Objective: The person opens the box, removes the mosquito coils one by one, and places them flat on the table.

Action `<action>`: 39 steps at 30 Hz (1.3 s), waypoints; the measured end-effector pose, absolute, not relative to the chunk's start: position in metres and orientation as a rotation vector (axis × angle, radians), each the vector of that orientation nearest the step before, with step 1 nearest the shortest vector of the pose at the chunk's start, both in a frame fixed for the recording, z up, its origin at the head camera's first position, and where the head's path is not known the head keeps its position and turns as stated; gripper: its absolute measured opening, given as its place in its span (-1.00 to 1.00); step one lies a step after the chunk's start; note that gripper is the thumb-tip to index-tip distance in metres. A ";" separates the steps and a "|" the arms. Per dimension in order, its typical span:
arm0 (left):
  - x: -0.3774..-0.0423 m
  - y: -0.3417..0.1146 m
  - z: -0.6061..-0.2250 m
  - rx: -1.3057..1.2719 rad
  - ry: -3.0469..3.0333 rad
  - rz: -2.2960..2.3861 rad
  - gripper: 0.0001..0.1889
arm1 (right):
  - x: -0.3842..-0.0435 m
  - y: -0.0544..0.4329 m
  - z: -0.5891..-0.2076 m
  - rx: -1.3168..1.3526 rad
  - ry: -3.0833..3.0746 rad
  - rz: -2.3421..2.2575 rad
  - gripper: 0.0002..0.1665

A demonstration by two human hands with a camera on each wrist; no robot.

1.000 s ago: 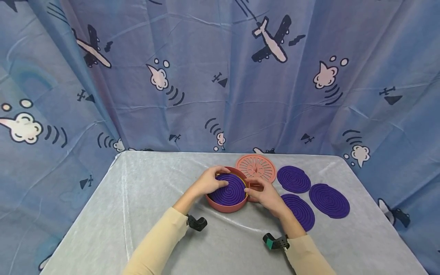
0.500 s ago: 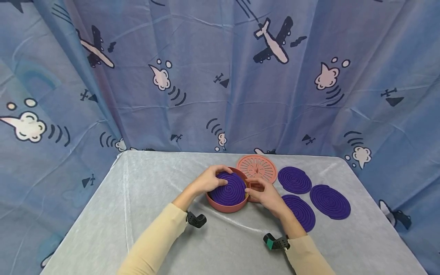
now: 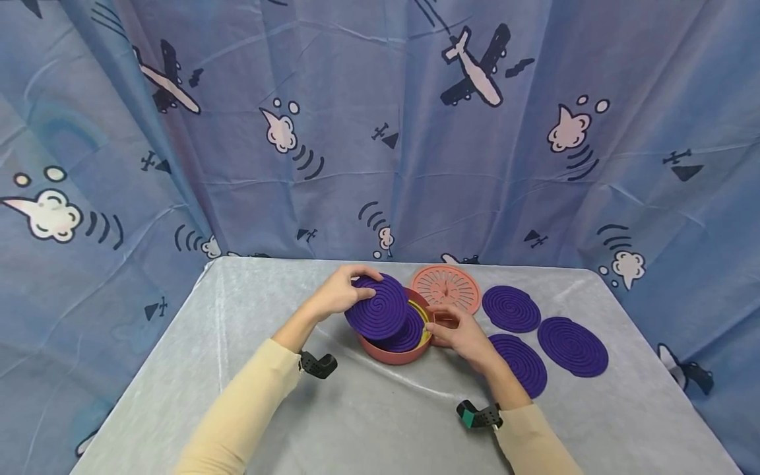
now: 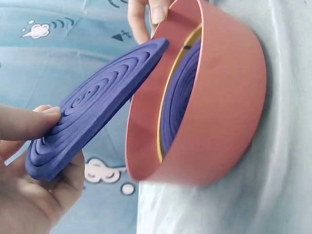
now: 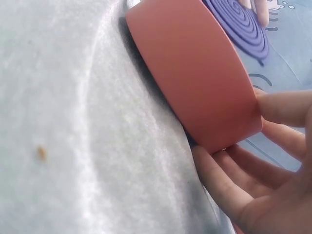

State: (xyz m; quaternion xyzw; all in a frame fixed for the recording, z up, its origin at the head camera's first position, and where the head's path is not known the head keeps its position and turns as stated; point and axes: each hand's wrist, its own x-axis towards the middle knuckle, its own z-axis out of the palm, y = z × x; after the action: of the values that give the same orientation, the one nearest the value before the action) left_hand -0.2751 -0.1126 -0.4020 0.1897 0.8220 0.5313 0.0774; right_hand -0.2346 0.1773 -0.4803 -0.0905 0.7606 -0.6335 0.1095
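Note:
My left hand (image 3: 344, 290) pinches a purple mosquito coil (image 3: 377, 310) at its left edge, thumb on top and fingers beneath. The coil is tilted above the left part of a round terracotta-coloured box (image 3: 388, 357). Inside the box lies another purple coil (image 4: 180, 102), with a yellow ring (image 4: 162, 126) around it. My right hand (image 3: 463, 336) holds the box at its right side; in the right wrist view the thumb is at the rim and the fingers (image 5: 222, 178) lie against the lower wall. A reddish piece beside the box is partly hidden by this hand.
Behind the box lies a slotted round coral lid (image 3: 446, 285). To the right are three more purple coils, one at the back (image 3: 510, 308), one far right (image 3: 572, 346) and one near the right wrist (image 3: 519, 369). A patterned blue curtain (image 3: 332, 218) hangs behind the table.
My left hand has lifted the coil out of the box, up and to the left, uncovering the coil and yellow ring below. The right hand stays at the box's side.

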 end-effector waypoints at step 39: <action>-0.268 -0.292 -0.473 -0.272 2.549 1.853 -0.57 | -0.234 0.176 -0.482 -0.222 2.292 -1.854 -0.45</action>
State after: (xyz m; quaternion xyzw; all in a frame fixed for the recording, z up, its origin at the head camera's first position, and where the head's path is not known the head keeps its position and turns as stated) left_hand -0.2684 -0.2917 -0.4733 -0.0860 0.8059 0.5857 -0.0109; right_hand -0.2338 0.1761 -0.4815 -0.0749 0.7720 -0.6244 0.0926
